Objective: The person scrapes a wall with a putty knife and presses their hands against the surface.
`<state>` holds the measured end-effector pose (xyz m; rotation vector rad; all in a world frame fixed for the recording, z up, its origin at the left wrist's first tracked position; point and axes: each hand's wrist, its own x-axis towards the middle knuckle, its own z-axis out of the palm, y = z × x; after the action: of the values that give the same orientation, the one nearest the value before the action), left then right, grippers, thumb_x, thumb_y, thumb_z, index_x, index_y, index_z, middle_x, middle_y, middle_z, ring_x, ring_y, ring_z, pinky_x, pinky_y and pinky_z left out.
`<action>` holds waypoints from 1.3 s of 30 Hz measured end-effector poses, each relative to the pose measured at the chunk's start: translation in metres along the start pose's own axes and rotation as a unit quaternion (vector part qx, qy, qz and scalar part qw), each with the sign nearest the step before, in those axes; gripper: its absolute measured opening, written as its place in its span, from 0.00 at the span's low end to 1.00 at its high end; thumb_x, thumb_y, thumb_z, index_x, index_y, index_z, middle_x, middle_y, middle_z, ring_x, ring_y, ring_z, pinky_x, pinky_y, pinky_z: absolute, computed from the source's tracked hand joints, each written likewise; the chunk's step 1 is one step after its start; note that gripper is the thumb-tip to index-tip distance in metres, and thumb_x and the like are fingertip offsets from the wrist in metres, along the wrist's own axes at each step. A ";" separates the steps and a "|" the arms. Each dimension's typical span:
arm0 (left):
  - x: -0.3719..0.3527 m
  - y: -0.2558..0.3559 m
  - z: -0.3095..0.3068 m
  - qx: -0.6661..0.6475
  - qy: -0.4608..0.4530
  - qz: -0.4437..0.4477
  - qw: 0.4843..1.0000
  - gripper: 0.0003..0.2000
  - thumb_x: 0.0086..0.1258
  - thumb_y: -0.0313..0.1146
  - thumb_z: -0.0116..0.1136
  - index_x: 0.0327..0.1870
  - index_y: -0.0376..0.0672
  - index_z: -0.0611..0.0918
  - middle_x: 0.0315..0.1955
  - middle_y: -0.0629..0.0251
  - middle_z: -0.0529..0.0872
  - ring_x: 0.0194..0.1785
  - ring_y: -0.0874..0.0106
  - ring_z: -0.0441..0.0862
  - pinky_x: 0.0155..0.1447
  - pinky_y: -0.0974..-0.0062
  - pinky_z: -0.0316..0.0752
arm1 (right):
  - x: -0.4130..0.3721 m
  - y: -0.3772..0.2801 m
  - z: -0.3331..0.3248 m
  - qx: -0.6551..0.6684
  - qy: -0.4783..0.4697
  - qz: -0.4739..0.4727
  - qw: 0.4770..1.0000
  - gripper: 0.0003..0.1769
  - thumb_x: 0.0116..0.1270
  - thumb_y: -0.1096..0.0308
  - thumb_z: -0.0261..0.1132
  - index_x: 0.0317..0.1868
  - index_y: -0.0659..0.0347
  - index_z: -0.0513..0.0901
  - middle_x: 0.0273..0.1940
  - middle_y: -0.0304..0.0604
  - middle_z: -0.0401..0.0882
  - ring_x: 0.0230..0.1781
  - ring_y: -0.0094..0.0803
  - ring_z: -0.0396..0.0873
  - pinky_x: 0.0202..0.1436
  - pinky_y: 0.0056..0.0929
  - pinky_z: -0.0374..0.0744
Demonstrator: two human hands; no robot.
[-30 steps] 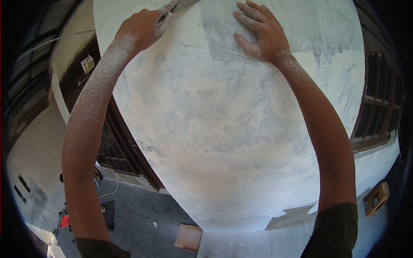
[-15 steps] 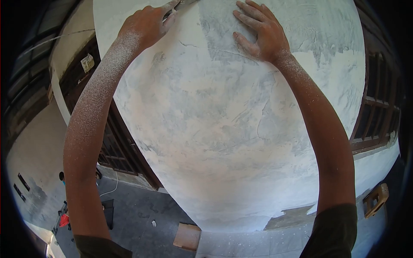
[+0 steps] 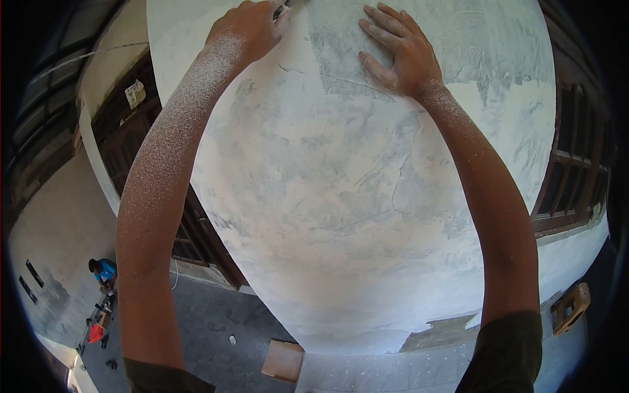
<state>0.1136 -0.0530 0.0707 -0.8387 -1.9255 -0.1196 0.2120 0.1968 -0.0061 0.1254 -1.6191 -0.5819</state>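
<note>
My left hand (image 3: 249, 29) is closed around a putty knife (image 3: 282, 10) at the top edge of the view; most of the tool is hidden by the fingers or cut off. White dust coats that hand and forearm. Against the wall (image 3: 314, 183), my right hand (image 3: 407, 56) lies flat with its fingers spread, holding nothing. The wall is patchy white and grey, with fine cracks and raised ridges of plaster beneath both hands.
A dark wooden-framed window (image 3: 567, 170) flanks the wall on the right, with a wooden stool (image 3: 571, 308) below. A cardboard piece (image 3: 283, 360) lies on the floor. Another person in blue (image 3: 105, 272) crouches at far left near a red item (image 3: 95, 333).
My left hand has moved right and slightly up with the putty knife, and less of the blade shows. My right hand stays nearly in place. The other person has come into clearer view.
</note>
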 end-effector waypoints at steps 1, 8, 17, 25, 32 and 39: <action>0.003 0.004 -0.002 -0.020 0.016 0.004 1.000 0.29 0.82 0.40 0.45 0.82 0.49 0.62 0.43 0.49 0.89 0.43 0.57 0.88 0.51 0.59 0.84 | 0.000 0.000 0.000 -0.001 0.000 -0.003 1.000 0.34 0.68 0.52 0.68 0.69 0.64 0.79 0.77 0.51 0.68 0.82 0.47 0.59 0.85 0.49 0.55; -0.031 0.016 0.058 0.000 0.143 0.018 0.990 0.23 0.85 0.43 0.47 0.78 0.54 0.71 0.36 0.56 0.91 0.39 0.63 0.92 0.48 0.60 0.89 | -0.003 0.000 0.001 0.022 0.003 0.007 1.000 0.34 0.68 0.52 0.67 0.68 0.64 0.79 0.77 0.51 0.69 0.82 0.47 0.59 0.86 0.48 0.55; -0.016 0.054 0.022 -0.210 0.053 -0.068 0.974 0.31 0.77 0.43 0.53 0.79 0.44 0.66 0.57 0.44 0.84 0.62 0.52 0.81 0.65 0.56 0.78 | 0.001 -0.001 -0.003 0.009 0.000 0.007 1.000 0.33 0.68 0.53 0.67 0.68 0.64 0.79 0.77 0.52 0.69 0.81 0.47 0.60 0.85 0.47 0.56; -0.100 0.103 0.075 -0.183 0.063 -0.091 0.977 0.27 0.84 0.44 0.48 0.80 0.47 0.68 0.30 0.49 0.89 0.35 0.54 0.91 0.40 0.55 0.88 | 0.000 0.000 -0.002 0.014 0.012 -0.006 1.000 0.33 0.68 0.54 0.67 0.68 0.65 0.79 0.76 0.53 0.70 0.81 0.48 0.61 0.85 0.48 0.56; -0.082 0.127 0.079 -0.273 0.065 -0.116 0.953 0.30 0.82 0.41 0.50 0.81 0.39 0.62 0.36 0.45 0.89 0.43 0.51 0.91 0.49 0.54 0.86 | -0.014 -0.006 0.016 0.046 0.050 0.001 0.998 0.33 0.67 0.54 0.70 0.71 0.55 0.78 0.77 0.49 0.69 0.80 0.44 0.63 0.83 0.48 0.61; -0.082 0.124 0.066 -0.340 0.025 -0.109 0.934 0.36 0.76 0.35 0.55 0.82 0.34 0.56 0.47 0.44 0.89 0.53 0.51 0.88 0.57 0.56 0.84 | -0.033 -0.080 -0.012 0.305 0.092 0.295 0.901 0.20 0.68 0.58 0.70 0.52 0.66 0.91 0.42 0.55 0.90 0.43 0.42 0.90 0.53 0.36 0.84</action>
<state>0.1602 0.0273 -0.0621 -1.0417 -1.9347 -0.9768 0.2077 0.1378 -0.0708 0.1356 -1.5017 0.4066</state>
